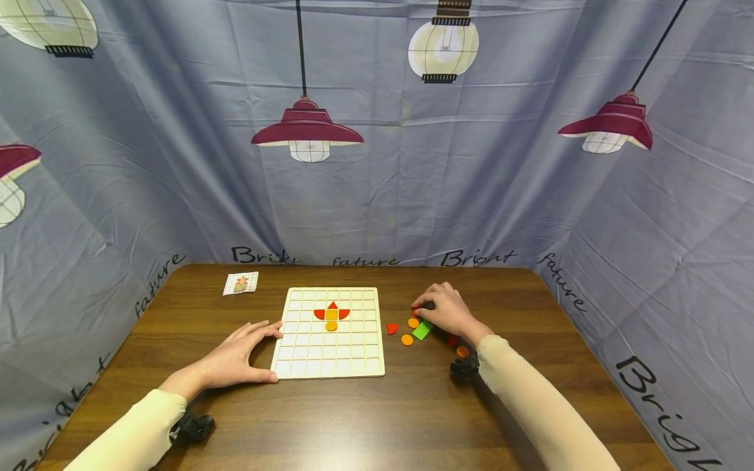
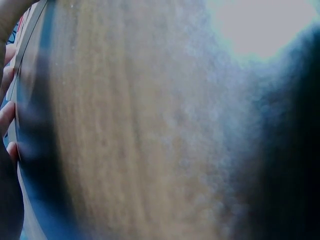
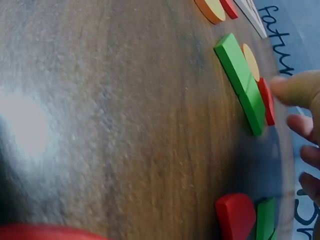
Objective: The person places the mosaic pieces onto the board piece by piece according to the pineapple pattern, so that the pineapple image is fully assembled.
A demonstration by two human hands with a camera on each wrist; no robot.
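Observation:
A square cream gridded board (image 1: 359, 356) lies on the table. On it, an orange square (image 1: 332, 314) has a red triangle (image 1: 332, 305) above, red quarter-round pieces (image 1: 319, 314) at both sides and an orange disc (image 1: 331, 326) below. My left hand (image 1: 235, 358) touches the board's left edge with fingertips and thumb spread. My right hand (image 1: 446, 312) hovers over loose pieces right of the board, thumb and fingers apart around a red piece (image 3: 267, 101). That piece lies against green blocks (image 3: 240, 75) and an orange disc (image 3: 251, 62).
A small pattern card (image 1: 241, 283) lies at the back left of the wooden table (image 1: 330, 418). Between board and right hand are a red piece (image 1: 392, 329) and an orange disc (image 1: 407, 339). More pieces lie under the right wrist. A printed grey curtain (image 1: 377, 196) surrounds the table.

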